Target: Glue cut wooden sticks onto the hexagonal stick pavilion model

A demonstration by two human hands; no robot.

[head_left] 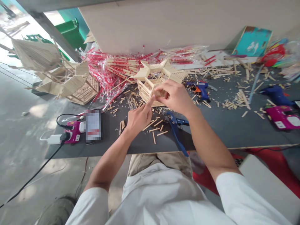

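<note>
Dark worktable (222, 131) | L hand (139, 118) curled, index on wood stick (159, 93), no grasp | R hand (175, 97) pinching stick at craft-stick model (146, 90)

The head-worn camera looks forward and down over the person's white sleeves (246, 200) (quite close) onto the dark worktable (225, 131).
</note>
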